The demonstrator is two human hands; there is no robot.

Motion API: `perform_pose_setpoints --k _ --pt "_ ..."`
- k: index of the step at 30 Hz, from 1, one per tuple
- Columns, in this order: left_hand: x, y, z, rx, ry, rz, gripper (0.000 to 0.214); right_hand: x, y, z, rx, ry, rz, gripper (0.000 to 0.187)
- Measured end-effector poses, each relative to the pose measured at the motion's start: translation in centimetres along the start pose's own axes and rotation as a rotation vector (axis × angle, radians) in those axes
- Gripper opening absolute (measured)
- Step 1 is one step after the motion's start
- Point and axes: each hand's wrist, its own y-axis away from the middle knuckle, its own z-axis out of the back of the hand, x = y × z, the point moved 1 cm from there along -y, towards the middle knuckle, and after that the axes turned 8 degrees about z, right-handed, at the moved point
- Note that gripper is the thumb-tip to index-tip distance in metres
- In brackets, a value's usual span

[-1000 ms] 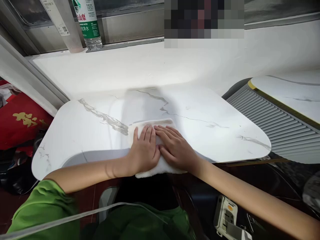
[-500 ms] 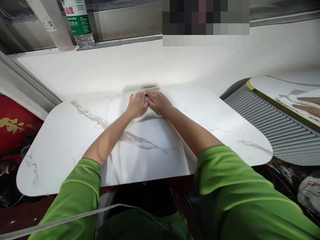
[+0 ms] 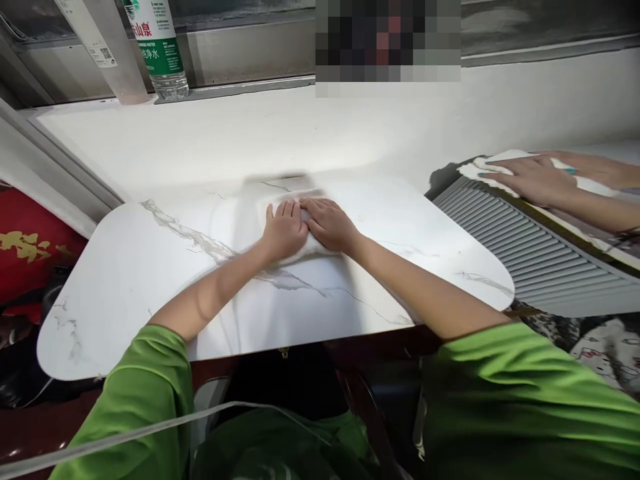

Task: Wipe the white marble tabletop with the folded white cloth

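Observation:
A folded white cloth [image 3: 314, 249] lies on a white table [image 3: 135, 287] with grey marble veins. My left hand [image 3: 284, 231] presses down on the cloth, fingers close together over its top. Right beside it, touching at the fingertips and thumb, my right hand [image 3: 331, 225] bears on the same cloth. Both hands seem closed on it; much of the cloth is hidden beneath them.
A water bottle [image 3: 163, 60] and a tall translucent container [image 3: 113, 57] stand on the ledge behind. At right, another person's hands [image 3: 545, 177] rest on a white cloth [image 3: 493, 167] over a neighbouring table with a ribbed grey side [image 3: 540, 247]. A white wall [image 3: 225, 133] borders the table's back.
My hands and the cloth have come from the table's back edge toward me. The other person's hands have moved further into view with their cloth. The view has shifted slightly.

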Motion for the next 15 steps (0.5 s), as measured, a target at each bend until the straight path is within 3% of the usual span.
perform_pose_setpoints --k 6,9,12,15 --pt "-4.2 7.5 -0.3 0.043 0.011 -0.133 0.059 4.5 8.7 3.5 -0.030 0.027 0.017 0.048" --pt "-5.6 9.8 -0.5 0.070 0.034 -0.221 0.059 6.6 12.3 4.8 -0.073 0.042 -0.026 0.050" --pt "-6.4 10.0 -0.6 0.087 0.053 -0.253 0.059 6.7 13.4 5.4 -0.085 0.055 -0.064 0.051" --pt "-6.3 8.0 -0.7 0.084 0.075 -0.228 0.058 4.9 12.0 5.1 -0.081 0.045 -0.072 0.049"
